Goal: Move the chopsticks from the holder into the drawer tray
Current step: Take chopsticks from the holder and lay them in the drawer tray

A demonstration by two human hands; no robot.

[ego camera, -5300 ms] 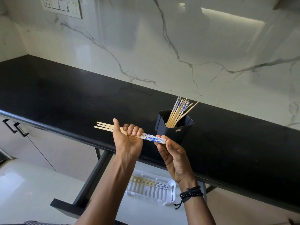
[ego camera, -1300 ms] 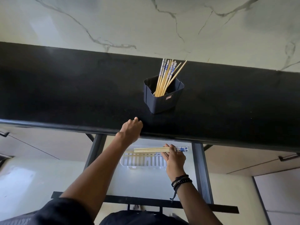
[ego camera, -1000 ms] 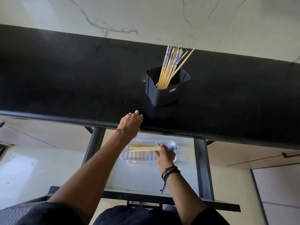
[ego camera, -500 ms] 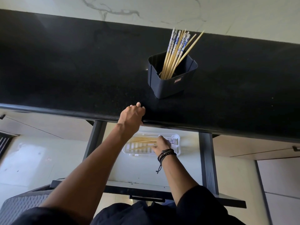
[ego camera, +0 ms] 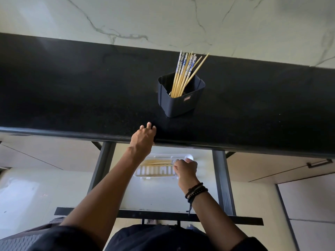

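Black counter [ego camera: 72, 96] bears the holder [ego camera: 179, 104], many chopsticks [ego camera: 183, 73] left inside. Below the holder, right hand [ego camera: 185, 168] fingers clamp laid sticks [ego camera: 155, 162] in the drawer tray [ego camera: 155, 172]; left hand [ego camera: 144, 137] fingers hook the counter.

Both arms stretch forward, bare to above the elbow. The left hand [ego camera: 144, 136] reaches up with a straight wrist, its fingers hooked over the front edge of the surface [ego camera: 72, 96]. The right hand [ego camera: 185, 168] sits lower, knuckles up, fingers curled at the ends of the chopsticks [ego camera: 155, 162]; whether it grips them cannot be made out. Dark beaded bands [ego camera: 196, 190] circle the right wrist.
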